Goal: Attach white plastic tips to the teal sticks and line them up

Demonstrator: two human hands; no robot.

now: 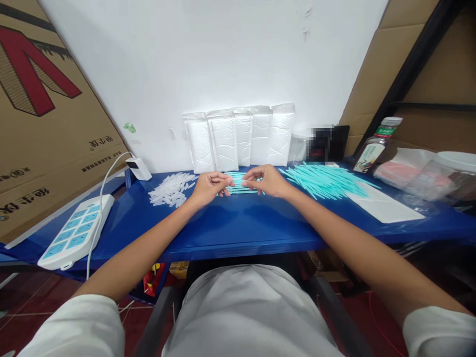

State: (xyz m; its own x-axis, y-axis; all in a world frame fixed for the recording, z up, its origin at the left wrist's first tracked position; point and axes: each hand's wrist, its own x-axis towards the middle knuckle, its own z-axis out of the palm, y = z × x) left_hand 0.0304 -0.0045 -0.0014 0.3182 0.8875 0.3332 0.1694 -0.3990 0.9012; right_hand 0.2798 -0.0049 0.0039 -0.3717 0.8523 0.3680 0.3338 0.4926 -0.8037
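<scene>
My left hand point(208, 187) and my right hand point(266, 180) rest on the blue table point(238, 223), meeting over a small row of teal sticks point(240, 184). Both hands have fingers pinched together on the ends of these sticks. A pile of small clear plastic caps point(171, 190) lies just left of my left hand. A large loose heap of teal sticks point(325, 180) spreads to the right of my right hand.
Several white padded pouches point(240, 136) lean on the wall behind. A white power strip point(76, 232) and charger point(138, 168) sit at left, by a cardboard box point(44, 119). A white sheet point(383, 204), a bottle point(375, 146) and plastic jars point(442, 176) stand at right.
</scene>
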